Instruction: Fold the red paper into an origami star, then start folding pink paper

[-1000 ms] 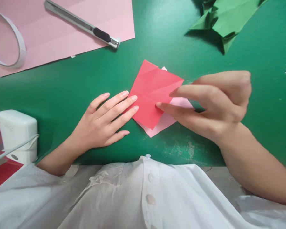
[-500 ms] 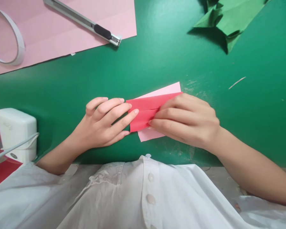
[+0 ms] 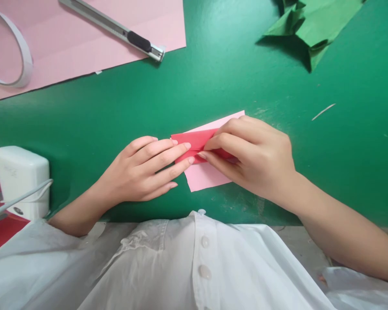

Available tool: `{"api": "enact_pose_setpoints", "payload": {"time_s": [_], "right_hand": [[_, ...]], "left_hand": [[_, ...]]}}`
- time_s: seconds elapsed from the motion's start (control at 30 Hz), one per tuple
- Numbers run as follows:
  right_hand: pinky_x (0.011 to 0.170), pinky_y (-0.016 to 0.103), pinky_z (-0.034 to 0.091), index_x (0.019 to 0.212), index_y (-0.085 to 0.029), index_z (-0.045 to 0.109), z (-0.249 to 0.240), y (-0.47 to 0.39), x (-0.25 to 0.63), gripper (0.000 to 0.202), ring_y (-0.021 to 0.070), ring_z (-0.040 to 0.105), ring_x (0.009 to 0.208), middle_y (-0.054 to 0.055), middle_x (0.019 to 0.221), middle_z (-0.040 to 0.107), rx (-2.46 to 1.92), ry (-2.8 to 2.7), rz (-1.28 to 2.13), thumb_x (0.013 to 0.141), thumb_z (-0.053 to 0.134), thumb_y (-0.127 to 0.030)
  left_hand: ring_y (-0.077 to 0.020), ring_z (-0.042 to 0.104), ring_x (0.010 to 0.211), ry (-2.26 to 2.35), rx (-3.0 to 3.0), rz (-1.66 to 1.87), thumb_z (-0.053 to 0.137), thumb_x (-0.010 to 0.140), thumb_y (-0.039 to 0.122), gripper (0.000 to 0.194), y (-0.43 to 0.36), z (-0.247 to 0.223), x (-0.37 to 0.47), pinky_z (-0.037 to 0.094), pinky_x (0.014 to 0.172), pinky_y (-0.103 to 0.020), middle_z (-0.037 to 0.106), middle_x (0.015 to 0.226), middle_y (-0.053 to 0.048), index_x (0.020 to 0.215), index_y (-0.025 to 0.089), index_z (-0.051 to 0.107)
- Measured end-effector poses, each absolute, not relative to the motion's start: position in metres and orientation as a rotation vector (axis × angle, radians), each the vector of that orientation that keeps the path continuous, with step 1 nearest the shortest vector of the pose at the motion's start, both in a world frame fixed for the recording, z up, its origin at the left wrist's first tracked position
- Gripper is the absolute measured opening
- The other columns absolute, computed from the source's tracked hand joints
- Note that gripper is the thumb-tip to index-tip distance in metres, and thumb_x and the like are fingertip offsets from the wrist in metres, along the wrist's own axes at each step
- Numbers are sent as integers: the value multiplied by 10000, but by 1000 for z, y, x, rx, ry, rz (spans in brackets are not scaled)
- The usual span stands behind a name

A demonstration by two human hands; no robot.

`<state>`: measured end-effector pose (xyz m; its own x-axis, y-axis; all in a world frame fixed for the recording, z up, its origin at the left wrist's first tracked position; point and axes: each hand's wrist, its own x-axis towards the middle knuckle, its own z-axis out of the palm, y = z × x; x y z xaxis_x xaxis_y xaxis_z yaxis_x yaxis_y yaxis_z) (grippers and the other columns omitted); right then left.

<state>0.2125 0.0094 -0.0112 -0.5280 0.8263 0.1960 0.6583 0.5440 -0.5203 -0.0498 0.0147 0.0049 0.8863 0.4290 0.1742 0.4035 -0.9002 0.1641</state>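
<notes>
Touching red paper (image 3: pixel 196 138): left hand (image 3: pixel 137 170) spread, right hand (image 3: pixel 261 157) pinching.

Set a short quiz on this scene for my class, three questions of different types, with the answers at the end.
1. True or false: the folded red paper lies over the small pink sheet.
2. Which cutting tool lies mostly on the large pink sheet?
3. Fill in the blank: the folded paper shape near the picture's top right is coloured ____.

Key: 1. True. 2. A utility knife. 3. Green.
</notes>
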Motion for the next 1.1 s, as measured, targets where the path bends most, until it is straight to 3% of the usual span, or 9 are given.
{"api": "enact_pose_setpoints", "payload": {"time_s": [0.17,0.33,0.5,0.63,0.87,1.1], "right_hand": [[657,327,429,816,-219,585,-15,11,216,240,163,489,707,31,808,626,-1200,-2426,374,1018,574,-348],[629,363,387,800,-204,557,-16,22,228,213,183,463,714,56,810,612,-1006,-2500,199,977,601,-312],[642,368,377,779,-198,534,-16,26,232,205,172,487,724,54,807,592,-1019,-2497,217,970,582,-252],[639,373,358,774,-193,525,-17,25,231,209,178,502,730,55,792,575,-1016,-2487,231,969,582,-242],[625,367,375,753,-189,538,-16,25,230,229,170,477,725,57,788,595,-1027,-2523,116,967,588,-257],[662,348,392,740,-191,557,-14,21,228,413,159,500,786,29,825,556,-1216,-2670,132,1065,345,-332]], "left_hand": [[-204,663,1162,633,2964,258,551,1010,405,359,16,9,-48,488,999,-354,730,1329,22,1287,209,668],[-205,674,1151,648,2956,269,575,1009,356,315,15,10,-45,491,961,-353,740,1311,18,1261,197,676],[-248,634,1221,702,2935,232,534,1020,464,466,5,7,-45,441,1070,-396,709,1355,-20,1408,216,606],[-246,625,1290,716,2962,243,443,1031,584,568,-1,5,-41,409,1161,-380,704,1346,-64,1415,195,597],[-249,585,1380,589,2894,210,416,1052,510,585,3,4,-32,405,1221,-377,663,1413,-127,1387,59,579],[-271,564,1395,581,2837,221,421,1036,559,631,3,1,-28,428,1206,-384,638,1437,-154,1379,52,574]]}}
